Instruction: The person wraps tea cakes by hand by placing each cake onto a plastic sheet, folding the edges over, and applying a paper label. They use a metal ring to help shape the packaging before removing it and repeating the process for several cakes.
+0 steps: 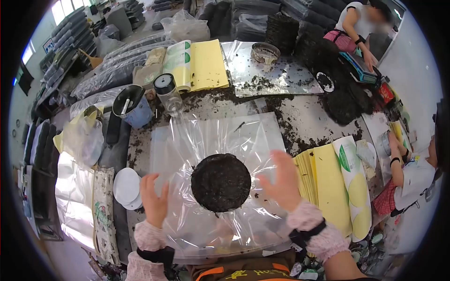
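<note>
A round, dark, leafy cake (pixel 221 182) lies on clear plastic film (pixel 187 229) that is wrinkled around it. To its left, my left hand (pixel 155 196) is raised over the film's edge with its fingers apart and nothing in them. My right hand (pixel 282 182) is on the other side of the cake, fingers spread and slightly blurred, holding nothing. Neither hand touches the cake. Beneath the film, a pale flat sheet (pixel 269 126) shows on the table.
Yellow paper (pixel 330 182) lies right, white discs (pixel 126 186) left. A blue container (pixel 136 110) and clear jar (pixel 169 96) stand behind left. A metal tray (pixel 276 77) holds a ring (pixel 265 52). Two people (pixel 358 30) work at the right.
</note>
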Demonstrator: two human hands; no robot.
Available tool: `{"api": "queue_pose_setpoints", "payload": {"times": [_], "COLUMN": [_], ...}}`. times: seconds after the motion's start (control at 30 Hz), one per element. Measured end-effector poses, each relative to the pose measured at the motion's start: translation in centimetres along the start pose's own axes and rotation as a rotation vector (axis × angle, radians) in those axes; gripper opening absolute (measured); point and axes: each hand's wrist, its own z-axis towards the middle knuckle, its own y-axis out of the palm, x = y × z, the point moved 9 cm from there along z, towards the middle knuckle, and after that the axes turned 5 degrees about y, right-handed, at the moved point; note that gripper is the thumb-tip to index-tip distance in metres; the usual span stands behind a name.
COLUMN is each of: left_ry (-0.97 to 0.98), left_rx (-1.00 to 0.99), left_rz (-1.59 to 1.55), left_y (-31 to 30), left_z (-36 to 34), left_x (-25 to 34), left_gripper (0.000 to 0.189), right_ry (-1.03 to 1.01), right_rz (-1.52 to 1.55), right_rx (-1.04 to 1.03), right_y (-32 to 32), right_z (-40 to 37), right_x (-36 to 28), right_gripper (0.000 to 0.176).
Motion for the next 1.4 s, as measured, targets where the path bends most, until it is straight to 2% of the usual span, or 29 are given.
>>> {"api": "queue_pose_setpoints", "payload": {"times": [0.03,0.1,0.13,0.2,0.23,0.33,0.37,0.4,0.47,0.5,0.53,0.57,0.6,0.7,0.73,0.8,0.83,0.93,0.97,1.07,1.1,1.17,1.27,1.33,1.37,1.4], "left_ry": [-0.111,-0.335,-0.271,-0.148,-0.222,-0.125,0.186,0.123,0.314,0.437,0.56,0.566,0.58,0.226,0.245,0.273,0.242,0.228,0.213,-0.042,0.317,0.257,0.272,0.291,0.277,0.18], "left_rx": [-0.213,-0.633,-0.561,-0.421,-0.282,-0.143,-0.168,-0.269,-0.256,-0.259,-0.261,-0.385,-0.498,-0.485,-0.441,-0.361,-0.413,-0.234,-0.178,-0.287,-0.376,-0.345,-0.311,-0.294,-0.36,-0.299], "left_rz": [-0.098,-0.299,-0.48,-0.84,-1.065,-0.24,-0.132,-0.256,-0.345,-0.343,-0.342,-0.368,-0.392,-0.087,-0.103,-0.132,-0.086,-0.408,-0.436,-0.937,-0.434,-0.374,-0.364,-0.33,-0.306,-0.384], "left_y": [1.3,4.3,3.3,0.6,0.0,1.0,3.6,4.4,4.2,4.4,4.7,6.5,8.3,11.3,11.4,11.0,12.0,8.1,6.5,8.2,10.4,11.7,12.2,11.9,12.2,11.8], "left_z": [-1.4,-5.6,-4.2,-0.9,-0.4,-1.8,-5.0,-5.4,-5.2,-5.0,-5.0,-5.0,-4.8,-4.2,-4.0,-3.8,-4.3,-3.1,-2.5,0.4,-0.1,-1.6,-0.7,-0.8,-0.6,-0.4], "left_x": [-3.4,-8.0,-5.9,-1.0,-2.6,-7.2,-9.4,-7.2,2.7,5.3,7.9,8.3,8.9,7.1,8.0,9.6,8.4,8.5,7.9,9.8,10.3,9.3,9.1,9.8,9.8,9.3], "left_gripper": [0.02,0.014,0.011,0.008,0.009,0.017,0.023,0.032,0.047,0.05,0.054,0.054,0.055,0.048,0.045,0.04,0.046,0.055,0.067,0.074,0.073,0.067,0.062,0.061,0.058,0.059], "right_ry": [0.027,0.409,0.609,0.581,0.561,0.536,0.517,0.354,0.064,0.168,0.223,0.286,0.29,0.267,0.261,0.142,0.074,-0.222,-0.214,-0.276,-0.264,-0.269,0.243,0.274,0.284,0.281], "right_rz": [-0.202,0.125,0.294,0.766,0.996,1.109,0.735,0.482,-0.038,0.056,0.161,0.262,0.362,0.656,0.75,0.659,0.614,0.37,0.361,0.327,0.453,0.693,0.958,0.992,1.007,1.019], "right_rx": [0.089,-0.512,-0.817,-0.669,-0.576,-0.005,-0.006,-0.105,-0.308,-0.55,-0.627,-0.7,-0.598,-0.29,-0.203,-0.072,0.0,-0.018,0.008,-0.066,-0.115,-0.191,0.054,-0.22,-0.357,-0.489], "right_y": [-0.9,0.6,1.5,-1.4,-2.8,-5.0,-3.1,-1.5,3.2,8.9,11.2,13.5,13.1,11.4,10.8,7.1,5.6,8.0,7.8,8.1,7.8,7.0,8.0,10.4,11.3,12.2], "right_z": [-1.8,-3.3,-5.9,-3.8,-3.0,-1.4,-2.2,-2.8,-6.5,-10.3,-12.0,-13.7,-12.5,-8.3,-7.7,-3.9,-2.2,-3.3,-3.3,-3.4,-3.8,-2.8,0.2,3.6,6.1,7.2], "right_x": [3.2,8.0,8.3,5.7,5.0,10.4,13.2,12.2,9.6,11.1,10.8,10.5,9.4,5.8,4.4,-1.7,-3.5,-5.8,-5.7,-6.6,-6.3,-5.1,0.2,-2.4,-4.0,-5.1], "right_gripper": [0.068,0.065,0.063,0.057,0.054,0.041,0.038,0.047,0.069,0.079,0.086,0.092,0.094,0.1,0.102,0.092,0.087,0.067,0.057,0.049,0.047,0.046,0.046,0.047,0.047,0.048]}}
